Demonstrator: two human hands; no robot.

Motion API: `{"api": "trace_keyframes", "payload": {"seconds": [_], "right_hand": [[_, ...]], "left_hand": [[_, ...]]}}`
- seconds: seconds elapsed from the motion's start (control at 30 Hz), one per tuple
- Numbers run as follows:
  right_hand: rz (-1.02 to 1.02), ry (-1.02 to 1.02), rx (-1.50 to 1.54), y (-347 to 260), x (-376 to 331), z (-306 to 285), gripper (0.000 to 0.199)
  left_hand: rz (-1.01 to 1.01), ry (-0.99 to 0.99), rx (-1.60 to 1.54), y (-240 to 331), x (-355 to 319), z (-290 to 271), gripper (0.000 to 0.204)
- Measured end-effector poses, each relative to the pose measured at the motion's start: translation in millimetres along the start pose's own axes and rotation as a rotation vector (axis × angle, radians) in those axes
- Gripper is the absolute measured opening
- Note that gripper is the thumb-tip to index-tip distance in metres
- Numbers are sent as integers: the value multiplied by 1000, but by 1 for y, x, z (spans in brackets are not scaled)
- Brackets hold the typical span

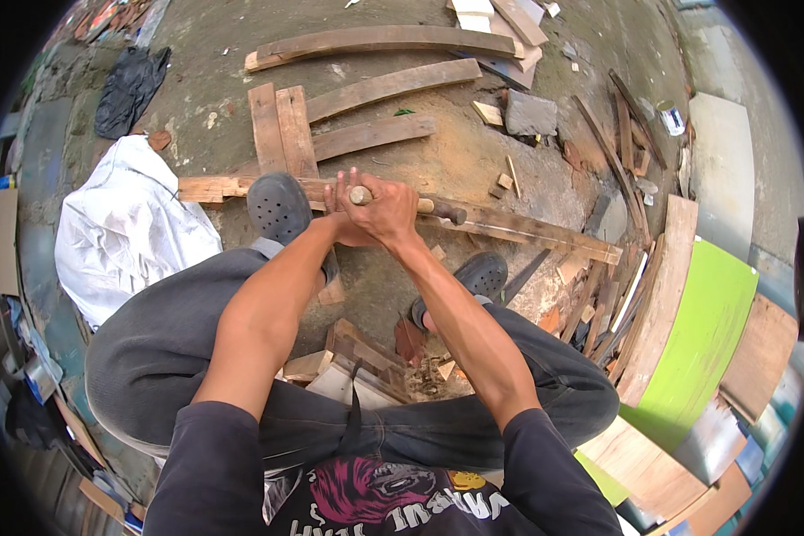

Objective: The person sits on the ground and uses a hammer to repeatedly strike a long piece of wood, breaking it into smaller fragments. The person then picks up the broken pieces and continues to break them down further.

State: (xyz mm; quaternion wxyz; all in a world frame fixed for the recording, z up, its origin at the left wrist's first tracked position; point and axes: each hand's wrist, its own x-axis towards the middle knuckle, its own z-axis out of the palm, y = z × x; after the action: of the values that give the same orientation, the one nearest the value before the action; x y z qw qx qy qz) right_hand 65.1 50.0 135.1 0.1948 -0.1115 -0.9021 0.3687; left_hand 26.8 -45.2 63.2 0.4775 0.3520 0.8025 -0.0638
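My right hand [391,207] is closed around a round wooden tool handle [360,195]. The tool's dark, blunt far end sticks out on the right of the fist; it looks like a hammer, but its full shape is hidden. Partly behind the right hand is my left hand [338,204], its visible fingers stretched out, its palm against or close to the right hand. Both hands are over a long wooden plank [531,230] lying across the ground. My left clog [279,207] presses on this plank, while my right clog [482,274] rests on the near side of it.
Beyond the plank lie several loose boards [393,87] and a grey stone block [531,113]. A white sack [129,219] sits at the left, with a black plastic bag [132,89] behind it. Wood strips and a green panel [701,330] line the right. Offcuts [366,353] lie between my legs.
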Motion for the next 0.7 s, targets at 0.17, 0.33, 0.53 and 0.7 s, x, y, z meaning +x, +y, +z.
{"api": "trace_keyframes", "payload": {"seconds": [0.17, 0.33, 0.53, 0.7], "right_hand": [[125, -188, 215, 18, -1, -37, 19], [82, -294, 270, 25, -2, -50, 19], [297, -261, 509, 64, -18, -104, 10], [530, 141, 1052, 132, -37, -161, 24]], "left_hand": [[13, 37, -43, -2, -1, 7, 133], [32, 90, -50, -3, -2, 9, 133], [38, 52, -149, -4, -13, 1, 132], [26, 85, -135, -1, -10, -1, 131]]}}
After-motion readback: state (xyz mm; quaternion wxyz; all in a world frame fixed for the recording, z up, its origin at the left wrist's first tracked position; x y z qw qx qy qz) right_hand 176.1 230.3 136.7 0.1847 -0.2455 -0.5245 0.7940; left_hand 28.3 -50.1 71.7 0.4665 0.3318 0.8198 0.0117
